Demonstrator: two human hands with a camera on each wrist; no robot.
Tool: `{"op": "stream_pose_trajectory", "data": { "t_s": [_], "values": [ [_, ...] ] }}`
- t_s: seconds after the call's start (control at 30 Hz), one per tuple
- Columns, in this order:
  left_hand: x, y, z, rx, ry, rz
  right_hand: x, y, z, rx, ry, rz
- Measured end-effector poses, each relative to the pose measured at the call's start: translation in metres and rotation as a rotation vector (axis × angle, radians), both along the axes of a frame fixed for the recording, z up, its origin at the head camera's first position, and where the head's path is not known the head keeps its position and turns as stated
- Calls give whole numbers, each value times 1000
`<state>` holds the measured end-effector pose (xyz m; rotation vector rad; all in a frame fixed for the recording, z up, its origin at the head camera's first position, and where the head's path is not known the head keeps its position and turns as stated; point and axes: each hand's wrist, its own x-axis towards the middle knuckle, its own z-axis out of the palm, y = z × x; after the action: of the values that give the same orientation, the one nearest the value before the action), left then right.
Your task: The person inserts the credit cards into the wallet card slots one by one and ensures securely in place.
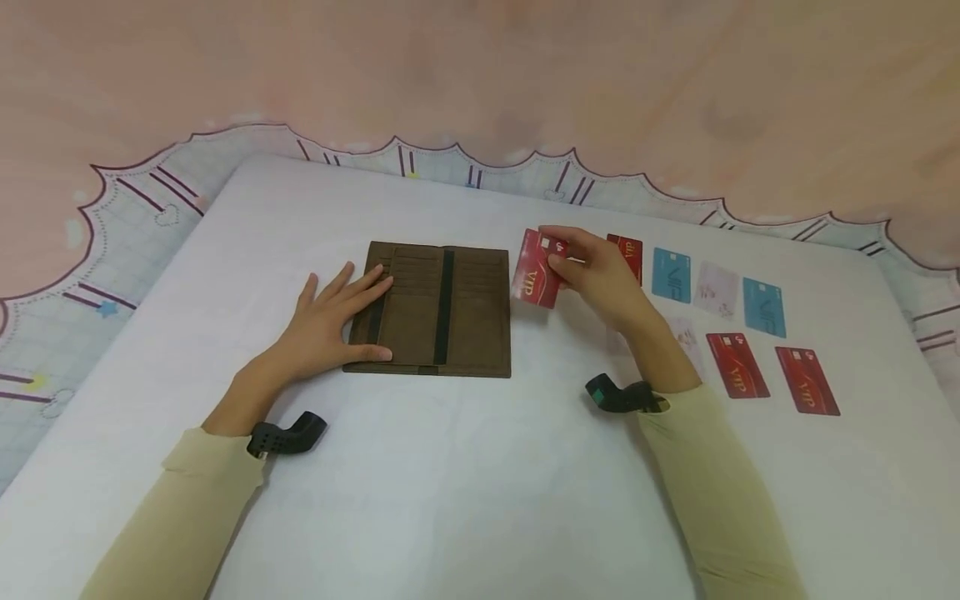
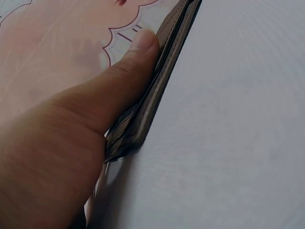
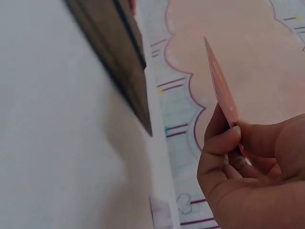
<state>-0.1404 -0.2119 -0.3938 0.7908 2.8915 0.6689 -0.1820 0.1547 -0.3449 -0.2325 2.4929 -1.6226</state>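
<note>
A brown wallet (image 1: 480,325) lies spread open on the white table, its card slots and dark bands facing up. My left hand (image 1: 326,321) rests on the wallet's left side, fingers spread and straight. In the left wrist view the thumb (image 2: 124,69) lies along the wallet's edge (image 2: 159,95). Just right of the wallet, my right hand (image 1: 600,275) pinches a red VIP card (image 1: 537,271) between thumb and fingers, held above the table. The right wrist view shows this card (image 3: 220,88) nearly edge-on, raised apart from the wallet (image 3: 114,52).
Right of the wallet lie more cards in two rows: blue cards (image 1: 671,275), pale patterned cards (image 1: 717,290) and red cards (image 1: 737,365). Some are partly hidden behind my right hand and wrist. A patterned cloth (image 1: 480,75) with a scalloped border lies beyond the white tabletop (image 1: 450,483).
</note>
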Motion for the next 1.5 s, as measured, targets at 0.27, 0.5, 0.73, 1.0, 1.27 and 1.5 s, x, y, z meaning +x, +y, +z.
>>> {"op": "stream_pose_trajectory", "data": {
  "t_s": [0.27, 0.5, 0.73, 1.0, 1.27, 1.5],
  "values": [
    [10, -2, -7, 1, 22, 3, -8, -34, -2, -118, -20, 45],
    [15, -5, -9, 25, 66, 3, -16, -59, -3, -188, -5, 75],
    [12, -2, -7, 18, 68, -2, -23, -79, -8, -347, -7, -2],
    [13, -9, -6, -9, 33, -31, -22, -103, -24, -436, -69, -62],
    [7, -7, -10, 55, 40, -106, -26, -116, -31, -434, -49, -51],
    [-8, -6, -5, 71, 53, -127, -33, -121, -35, -453, -25, -65]
  ]
}}
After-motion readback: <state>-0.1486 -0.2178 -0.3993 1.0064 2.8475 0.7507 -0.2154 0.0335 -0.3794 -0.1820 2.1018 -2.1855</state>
